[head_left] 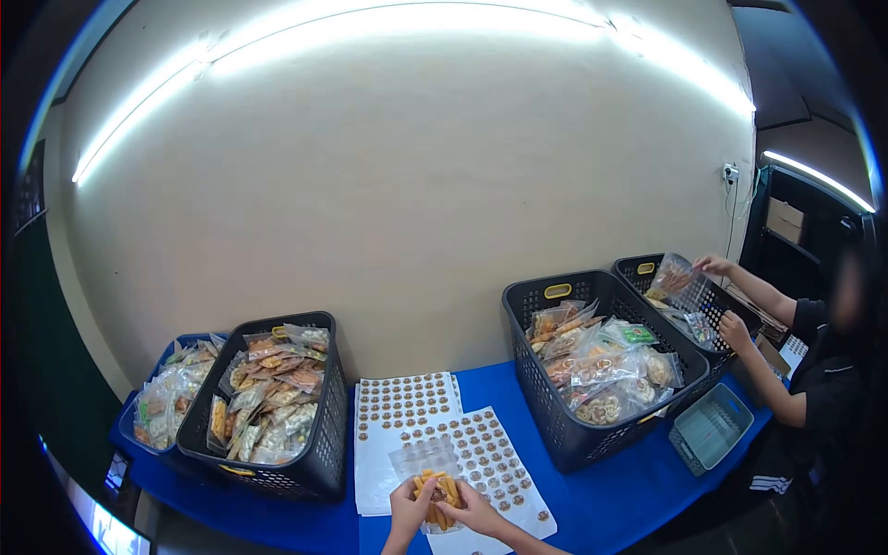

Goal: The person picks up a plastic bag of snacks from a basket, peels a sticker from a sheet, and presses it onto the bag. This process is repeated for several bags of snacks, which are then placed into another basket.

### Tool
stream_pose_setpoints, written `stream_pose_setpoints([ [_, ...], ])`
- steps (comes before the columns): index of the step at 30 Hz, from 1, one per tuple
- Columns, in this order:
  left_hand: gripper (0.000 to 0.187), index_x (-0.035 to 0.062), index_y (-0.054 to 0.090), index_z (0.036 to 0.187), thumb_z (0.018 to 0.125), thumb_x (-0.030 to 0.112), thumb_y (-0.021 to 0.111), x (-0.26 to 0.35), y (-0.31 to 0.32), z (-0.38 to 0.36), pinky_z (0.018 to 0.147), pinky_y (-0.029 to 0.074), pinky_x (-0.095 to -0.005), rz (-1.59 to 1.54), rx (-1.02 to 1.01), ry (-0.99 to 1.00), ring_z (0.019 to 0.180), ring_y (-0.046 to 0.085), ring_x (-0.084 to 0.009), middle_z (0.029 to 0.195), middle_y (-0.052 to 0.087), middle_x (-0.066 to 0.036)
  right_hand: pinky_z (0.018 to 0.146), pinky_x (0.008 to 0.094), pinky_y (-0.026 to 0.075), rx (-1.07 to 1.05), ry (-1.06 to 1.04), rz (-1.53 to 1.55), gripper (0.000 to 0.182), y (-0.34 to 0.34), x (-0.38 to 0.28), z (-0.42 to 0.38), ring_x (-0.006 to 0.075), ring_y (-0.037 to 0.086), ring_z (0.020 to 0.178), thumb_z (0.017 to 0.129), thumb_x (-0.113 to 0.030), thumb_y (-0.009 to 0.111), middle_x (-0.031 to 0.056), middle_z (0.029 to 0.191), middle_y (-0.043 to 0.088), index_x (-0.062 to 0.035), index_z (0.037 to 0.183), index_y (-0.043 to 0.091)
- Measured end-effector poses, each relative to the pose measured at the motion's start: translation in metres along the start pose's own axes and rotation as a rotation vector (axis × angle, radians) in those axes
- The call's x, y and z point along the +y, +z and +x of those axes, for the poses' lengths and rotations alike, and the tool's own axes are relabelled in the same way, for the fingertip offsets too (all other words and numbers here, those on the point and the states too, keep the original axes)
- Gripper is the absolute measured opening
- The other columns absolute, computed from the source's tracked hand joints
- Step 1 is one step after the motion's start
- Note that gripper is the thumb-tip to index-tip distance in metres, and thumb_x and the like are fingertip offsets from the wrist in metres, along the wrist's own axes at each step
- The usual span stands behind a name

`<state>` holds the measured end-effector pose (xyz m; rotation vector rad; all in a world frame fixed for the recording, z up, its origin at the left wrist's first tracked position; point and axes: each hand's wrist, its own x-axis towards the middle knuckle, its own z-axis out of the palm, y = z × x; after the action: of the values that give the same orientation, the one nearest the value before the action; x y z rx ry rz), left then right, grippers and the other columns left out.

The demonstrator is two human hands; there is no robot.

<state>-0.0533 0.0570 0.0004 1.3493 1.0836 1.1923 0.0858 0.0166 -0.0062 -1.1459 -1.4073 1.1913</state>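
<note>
Bag (442, 479) of yellow-orange sticks is held over the printed sheets, near edge of the worktop (490, 385). Long axis is run from body toward wall (444, 203): clear end is pointed away and tipped slightly left, filled end is kept nearest the body. Contact with paper can't be told.

Containers: left black basket (277, 476) is packed with clear packets of orange, brown and pale snacks. Blue basket (148, 448), just beside it on the outer side, is filled with paler packets. Right black basket (544, 398) is loaded with mixed packets, one green-marked. Far black basket (629, 276) is part filled; a packet (680, 279) is held above it by a co-worker (823, 388). Grey-green bin (712, 427) is set in front.

Hands: bag is placed between both. Left side is gripped by the left hand (408, 508), thumb laid across the front; right side is gripped by the right hand (474, 508), thumb also on the front. Sheet stack (407, 398) is overlapped by a second sheet (495, 453); both are printed with rows of round brown stickers.
</note>
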Motion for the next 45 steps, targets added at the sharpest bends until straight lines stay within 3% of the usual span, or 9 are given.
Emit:
stream_pose_setpoints([
  [3, 0.028, -0.003, 0.049, 0.107, 0.087, 0.017, 0.052, 0.003, 0.006, -0.002, 0.071, 0.045, -0.0222, -0.255, -0.058, -0.023, 0.082, 0.056, -0.011, 0.091, 0.059, -0.008, 0.071, 0.022, 0.045, 0.059, -0.006, 0.211, 0.036, -0.004, 0.006, 0.001, 0.0088, 0.054, 0.083, 0.083, -0.023, 0.06, 0.0067, 0.094, 0.055, 0.0011, 0.106, 0.046],
  [6, 0.03, -0.002, 0.044, 0.113, 0.088, 0.014, 0.05, 0.008, 0.012, -0.014, 0.077, 0.043, -0.0237, -0.189, -0.114, -0.008, 0.089, 0.055, -0.0122, 0.098, 0.057, -0.009, 0.071, 0.0218, 0.045, 0.119, 0.059, 0.23, 0.033, -0.014, 0.013, 0.005, 0.0084, 0.054, 0.084, 0.084, -0.022, 0.059, 0.0062, 0.094, 0.055, 0.0017, 0.104, 0.048],
  [10, 0.032, -0.0032, 0.047, 0.111, 0.085, 0.013, 0.056, -0.004, 0.015, -0.021, 0.075, 0.044, -0.0226, -0.161, -0.072, -0.043, 0.088, 0.056, -0.0113, 0.097, 0.059, -0.009, 0.069, 0.0208, 0.045, 0.079, 0.045, 0.331, 0.028, -0.014, -0.003, 0.004, 0.0064, 0.054, 0.079, 0.087, -0.021, 0.055, 0.0035, 0.088, 0.057, 0.0022, 0.101, 0.051],
  [20, 0.033, -0.006, 0.046, 0.114, 0.087, 0.013, 0.05, 0.007, 0.008, -0.022, 0.079, 0.044, -0.0251, -0.245, -0.039, -0.141, 0.092, 0.055, -0.0135, 0.101, 0.057, -0.011, 0.062, 0.0175, 0.042, 0.015, 0.056, 0.304, 0.03, -0.012, -0.002, 0.009, 0.004, 0.052, 0.071, 0.088, -0.023, 0.052, 0.0011, 0.085, 0.058, 0.0018, 0.106, 0.053],
  [25, 0.03, -0.0067, 0.05, 0.107, 0.087, 0.015, 0.052, -0.001, 0.007, -0.021, 0.076, 0.044, -0.0238, -0.261, 0.092, -0.007, 0.086, 0.055, -0.012, 0.095, 0.059, -0.01, 0.061, 0.0183, 0.042, 0.012, 0.11, 0.32, 0.029, -0.003, -0.02, 0.004, 0.0043, 0.053, 0.071, 0.088, -0.024, 0.053, 0.0008, 0.084, 0.059, 0.0011, 0.102, 0.056],
  [29, 0.027, -0.0067, 0.052, 0.099, 0.087, 0.017, 0.054, 0.005, 0.011, -0.027, 0.069, 0.045, -0.023, -0.15, 0.075, 0.163, 0.079, 0.055, -0.0103, 0.087, 0.06, -0.008, 0.061, 0.019, 0.043, 0.124, -0.028, 0.187, 0.028, 0.01, -0.015, 0.007, 0.0046, 0.054, 0.071, 0.088, -0.025, 0.053, 0.0022, 0.083, 0.06, 0.0016, 0.097, 0.058],
  [35, 0.023, -0.0043, 0.057, 0.088, 0.087, 0.019, 0.054, 0.004, 0.011, -0.029, 0.058, 0.043, -0.0223, -0.006, 0.136, 0.212, 0.066, 0.052, -0.0068, 0.075, 0.058, -0.005, 0.062, 0.0191, 0.044, 0.229, -0.036, 0.257, 0.031, 0.017, -0.022, 0.0, 0.0039, 0.053, 0.071, 0.088, -0.027, 0.051, 0.0026, 0.081, 0.061, 0.0021, 0.096, 0.058],
  [40, 0.026, -0.0041, 0.056, 0.088, 0.088, 0.021, 0.053, -0.003, 0.008, -0.03, 0.058, 0.043, -0.0225, -0.07, 0.114, 0.136, 0.066, 0.051, -0.0071, 0.074, 0.058, -0.004, 0.062, 0.0185, 0.043, 0.209, -0.026, 0.267, 0.033, 0.015, -0.008, 0.002, 0.004, 0.053, 0.071, 0.09, -0.029, 0.048, 0.0021, 0.081, 0.06, 0.0017, 0.096, 0.058],
  [45, 0.03, -0.0045, 0.056, 0.088, 0.088, 0.025, 0.051, 0.001, 0.003, -0.03, 0.059, 0.044, -0.0242, -0.125, 0.104, 0.133, 0.067, 0.052, -0.0083, 0.074, 0.059, -0.005, 0.068, 0.0202, 0.044, 0.072, -0.009, 0.225, 0.031, 0.013, -0.019, -0.002, 0.0062, 0.053, 0.077, 0.084, -0.023, 0.058, 0.0027, 0.088, 0.058, 0.0006, 0.103, 0.053],
])
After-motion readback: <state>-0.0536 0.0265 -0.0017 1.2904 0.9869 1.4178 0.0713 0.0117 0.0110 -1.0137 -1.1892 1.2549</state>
